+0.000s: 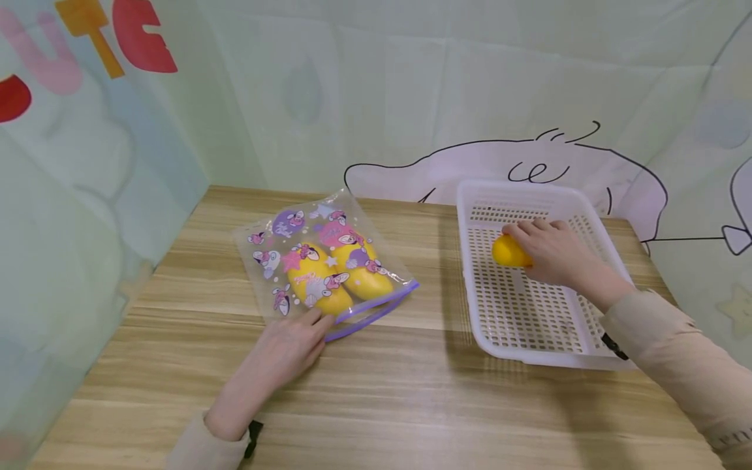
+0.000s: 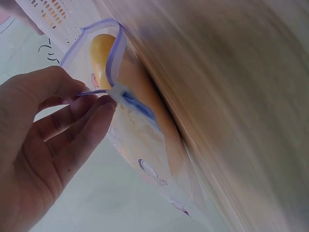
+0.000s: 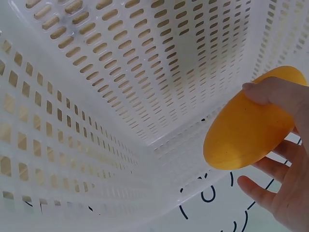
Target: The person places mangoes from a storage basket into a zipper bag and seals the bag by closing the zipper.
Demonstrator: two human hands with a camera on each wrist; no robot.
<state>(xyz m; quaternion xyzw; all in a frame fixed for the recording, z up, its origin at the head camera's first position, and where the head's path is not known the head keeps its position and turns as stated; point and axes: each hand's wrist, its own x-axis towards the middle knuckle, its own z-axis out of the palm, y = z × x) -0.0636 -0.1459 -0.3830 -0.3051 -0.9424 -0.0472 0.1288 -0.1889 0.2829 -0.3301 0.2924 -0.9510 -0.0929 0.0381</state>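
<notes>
A clear zip bag with pink and purple cartoon prints lies on the table, two yellow mangoes inside it. My left hand pinches the purple-edged mouth of the bag between thumb and fingers. In the left wrist view that mouth gapes, and one mango shows within. On the right, my right hand grips another mango over the white plastic basket. Thumb and fingers wrap the sides of this orange-yellow mango in the right wrist view.
The basket has slotted walls and floor and stands at the right of the wooden table. A printed cloth hangs along the table's back edge, and another printed cloth hangs at the left.
</notes>
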